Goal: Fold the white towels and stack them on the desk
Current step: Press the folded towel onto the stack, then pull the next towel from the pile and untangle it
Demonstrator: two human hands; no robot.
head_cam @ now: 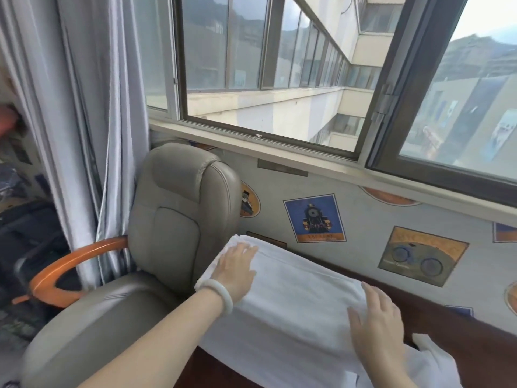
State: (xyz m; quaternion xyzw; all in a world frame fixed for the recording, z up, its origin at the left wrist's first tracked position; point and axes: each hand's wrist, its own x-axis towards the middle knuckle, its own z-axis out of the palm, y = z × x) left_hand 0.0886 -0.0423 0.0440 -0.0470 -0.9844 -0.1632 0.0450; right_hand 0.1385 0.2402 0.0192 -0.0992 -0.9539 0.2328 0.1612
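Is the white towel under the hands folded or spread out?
Folded: the white towel shows stacked layer edges at its far end, with the left hand and right hand flat on top.

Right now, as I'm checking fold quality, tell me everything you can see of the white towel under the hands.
The white towel is soft, terry-looking cloth, folded into a long layered rectangle lying flat on the dark wooden desk. The left hand and right hand press flat on its two ends.
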